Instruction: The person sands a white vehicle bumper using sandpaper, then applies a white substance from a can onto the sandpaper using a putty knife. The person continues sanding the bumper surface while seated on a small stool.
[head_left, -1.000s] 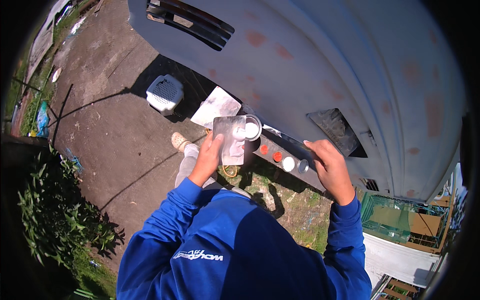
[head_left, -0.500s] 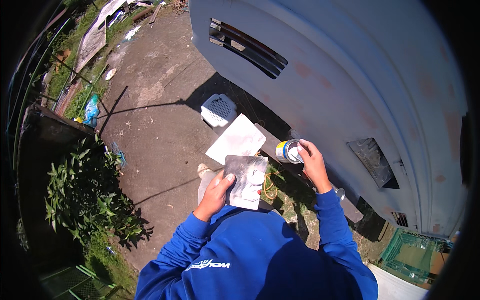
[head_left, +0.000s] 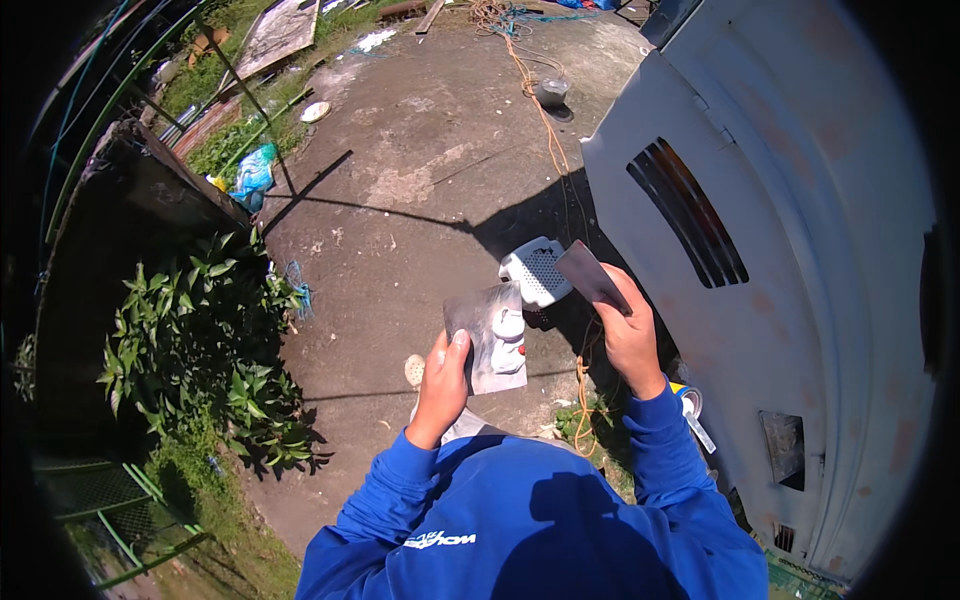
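Observation:
My left hand grips a thin grey metal plate by its near left edge, thumb on top. On the plate's right side lie mounds of white putty with a small red dab. Up and to the right, my right hand holds a flat, brownish-grey rectangular plate between thumb and fingers; its exact kind is unclear. The two plates are apart. Beside my right forearm is an open can with a yellow and blue label, partly hidden by the sleeve. A pale flat stick juts out from it.
A white perforated stool stands beyond my hands. The large grey body panel, with slots, rises on the right. An orange cord trails over the concrete. At left are a leafy bush and a blue plastic bag.
My right hand has left the can and moved up and forward, now holding the brownish plate. The view has swung right, and the white sheet near the stool is out of sight.

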